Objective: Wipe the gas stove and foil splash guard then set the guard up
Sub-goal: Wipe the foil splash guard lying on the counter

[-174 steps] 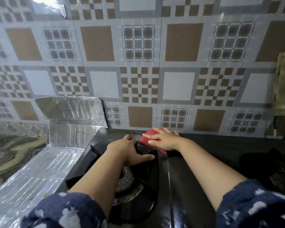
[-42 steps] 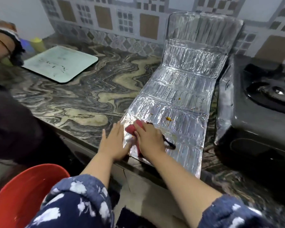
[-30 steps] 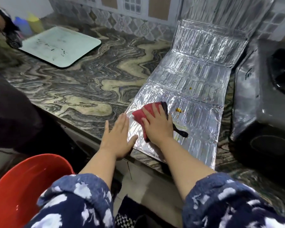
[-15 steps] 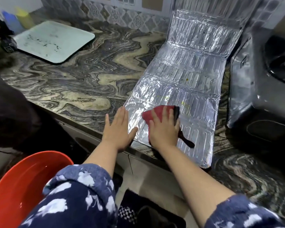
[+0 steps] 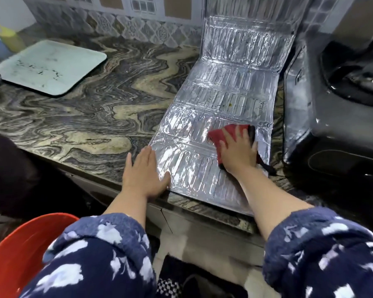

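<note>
I see the foil guard lying mostly flat on the desk, its near edge at the desk's front lip and its far panel bent upward against the tiled wall. My right hand presses flat on a red cloth with fingers spread, on the right half of the guard's near panels; a dark edge of the cloth shows at the fingertips and a dark strap trails off by the wrist. My left hand lies palm down with fingers straight and close together, resting on the guard's near left corner, partly on foil and partly on the desk. Farther up the guard, a small yellowish speck sits on a middle panel. The stove, black and glossy, stands just to the right of the guard, its side almost touching the foil edge, though I cannot tell whether they actually meet. Well to the left of the guard a pale green tray rests on the desk. Below the guard's near edge, off the desk, a red tub shows beside my patterned blue sleeve.
</note>
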The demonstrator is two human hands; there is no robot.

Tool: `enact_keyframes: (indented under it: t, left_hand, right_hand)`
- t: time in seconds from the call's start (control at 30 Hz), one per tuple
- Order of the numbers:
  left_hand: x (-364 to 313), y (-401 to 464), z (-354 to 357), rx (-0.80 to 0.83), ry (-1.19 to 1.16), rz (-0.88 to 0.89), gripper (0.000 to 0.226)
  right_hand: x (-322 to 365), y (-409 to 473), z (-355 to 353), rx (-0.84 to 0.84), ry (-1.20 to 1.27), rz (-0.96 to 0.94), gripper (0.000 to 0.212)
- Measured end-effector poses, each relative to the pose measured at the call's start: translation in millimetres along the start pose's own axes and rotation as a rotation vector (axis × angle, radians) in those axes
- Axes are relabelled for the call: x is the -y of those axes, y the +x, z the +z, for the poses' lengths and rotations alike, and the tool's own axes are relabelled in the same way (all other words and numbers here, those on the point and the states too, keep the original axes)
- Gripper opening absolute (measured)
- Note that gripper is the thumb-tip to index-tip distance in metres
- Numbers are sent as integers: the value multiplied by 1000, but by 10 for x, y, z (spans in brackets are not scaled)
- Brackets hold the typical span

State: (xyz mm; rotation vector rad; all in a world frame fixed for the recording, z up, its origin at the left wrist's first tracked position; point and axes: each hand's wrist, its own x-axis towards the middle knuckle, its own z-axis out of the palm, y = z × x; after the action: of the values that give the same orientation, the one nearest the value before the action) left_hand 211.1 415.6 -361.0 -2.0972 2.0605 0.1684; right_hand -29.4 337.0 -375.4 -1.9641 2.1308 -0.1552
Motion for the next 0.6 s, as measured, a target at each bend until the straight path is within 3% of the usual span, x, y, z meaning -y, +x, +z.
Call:
enact_keyframes:
  t: [0.13, 0.27, 0.4, 0.6]
  left_hand:
    - [-78, 201, -264, -119, 4, 75, 75]
    - [-147, 511, -271, -94, -144, 83, 75]
    - [-66, 582, 23, -157, -273, 87, 74]
    - [-83, 601, 194, -309, -288, 64, 73]
  right_hand:
    - [253, -260, 37, 5, 40, -18, 50]
    - [526, -358, 144, -22, 59, -168, 47]
    - [783, -141, 198, -24, 62, -286, 46]
    - [1120, 376, 202, 22, 9, -540, 43]
